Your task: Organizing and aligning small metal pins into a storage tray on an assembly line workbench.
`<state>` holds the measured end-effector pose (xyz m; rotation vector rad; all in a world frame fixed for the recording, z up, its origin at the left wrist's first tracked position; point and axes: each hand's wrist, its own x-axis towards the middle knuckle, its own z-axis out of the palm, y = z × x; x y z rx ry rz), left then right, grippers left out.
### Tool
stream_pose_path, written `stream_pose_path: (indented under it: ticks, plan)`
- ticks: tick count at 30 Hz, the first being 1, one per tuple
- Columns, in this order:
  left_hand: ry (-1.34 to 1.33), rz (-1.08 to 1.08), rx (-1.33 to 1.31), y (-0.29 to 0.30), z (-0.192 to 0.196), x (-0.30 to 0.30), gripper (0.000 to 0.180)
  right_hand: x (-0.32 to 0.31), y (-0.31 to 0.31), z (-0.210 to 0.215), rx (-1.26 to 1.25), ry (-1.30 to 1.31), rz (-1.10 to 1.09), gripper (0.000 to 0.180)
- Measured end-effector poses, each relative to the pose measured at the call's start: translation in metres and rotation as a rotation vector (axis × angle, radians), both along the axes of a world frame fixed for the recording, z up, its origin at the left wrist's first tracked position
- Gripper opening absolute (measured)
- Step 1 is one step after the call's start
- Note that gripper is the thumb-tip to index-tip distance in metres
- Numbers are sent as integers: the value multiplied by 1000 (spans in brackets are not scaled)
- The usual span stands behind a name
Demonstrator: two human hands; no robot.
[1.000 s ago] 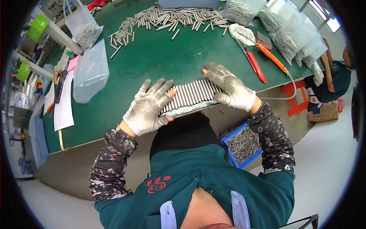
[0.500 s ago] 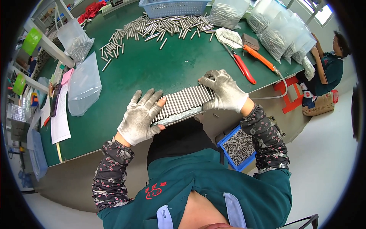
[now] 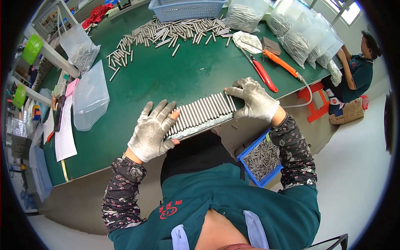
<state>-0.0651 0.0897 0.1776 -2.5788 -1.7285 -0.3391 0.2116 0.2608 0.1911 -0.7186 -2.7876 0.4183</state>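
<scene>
A row of slim metal pins [image 3: 204, 109] lies side by side on a pale grey strip-like base [image 3: 200, 129] at the table's front edge. My left hand [image 3: 152, 131], in a worn white glove with bare index and thumb tips, grips the left end, thumb at the front and index fingertip on the pins. The gloved right hand [image 3: 255, 100] spans the right end pin [image 3: 230, 102], its index fingertip at the far end and thumb near the close end. That pin leans slightly apart from its neighbours. What lies under my left palm is hidden.
Loose pins [image 3: 166, 31] are heaped at the back before a blue basket [image 3: 187, 10]. Red-handled pliers [image 3: 264, 75], an orange air-hose tool [image 3: 281, 64] and bags of pins [image 3: 298, 39] are right. A blue bin [image 3: 262, 162] stands below. Another person [image 3: 358, 73] sits far right.
My right hand has shifted a little right, and its fingers are now at the end pin, which stands slightly apart. The left hand has stayed almost in place.
</scene>
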Motion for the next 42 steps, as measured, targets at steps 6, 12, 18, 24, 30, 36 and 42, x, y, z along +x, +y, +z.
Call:
stream_pose_path:
  ticks: [6,12,18,24,30,36,42]
  plan:
    - [-16,-7,-22,1,0,0,76,1,1,-3,-27,75,96,63]
    - [136,30,32,-6,15,17,76,7,-25,2,40,250,5,51]
    - [-15,-11,-143,1,11,82,79,8,-68,-10,161,103,-27,63]
    - [-99,-2,-75,12,-4,103,81,19,-63,-16,144,144,-84,60]
    - [-110,-2,-104,18,-4,109,81,25,-61,-20,158,174,-100,59]
    - [-126,-32,-98,22,-8,113,83,25,-61,-23,159,171,-115,58]
    - [-131,-29,-85,23,-9,114,82,24,-60,-28,176,189,-123,57]
